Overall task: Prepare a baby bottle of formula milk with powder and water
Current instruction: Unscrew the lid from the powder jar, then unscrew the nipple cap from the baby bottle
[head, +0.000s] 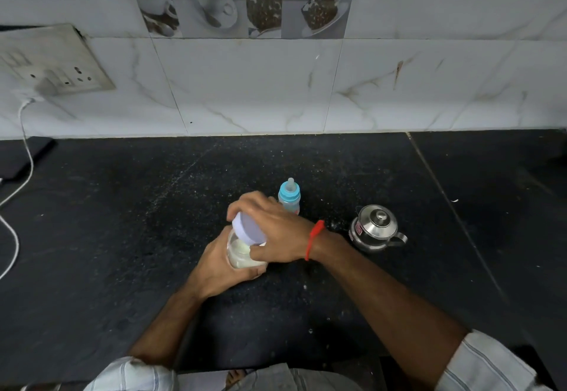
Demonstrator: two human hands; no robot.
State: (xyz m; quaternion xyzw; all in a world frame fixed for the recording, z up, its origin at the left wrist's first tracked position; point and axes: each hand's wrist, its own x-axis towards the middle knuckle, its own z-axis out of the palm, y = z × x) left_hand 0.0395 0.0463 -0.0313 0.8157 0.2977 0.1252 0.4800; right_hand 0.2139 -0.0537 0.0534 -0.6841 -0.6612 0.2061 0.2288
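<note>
Head view is showing an early stage: the left hand [219, 263] is gripping the powder jar [242, 252], the right hand [273, 231] is holding its lilac lid [248, 228] tilted off. The baby bottle [289, 195] is standing capped behind, steel kettle [374, 228] untouched; both steps remain.

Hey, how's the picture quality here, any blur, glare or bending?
Head view: wide-angle bending curves the counter edge; soft, dim light; glare on the steel pot; right hand and lid slightly soft; baby bottle reasonably sharp.
</note>
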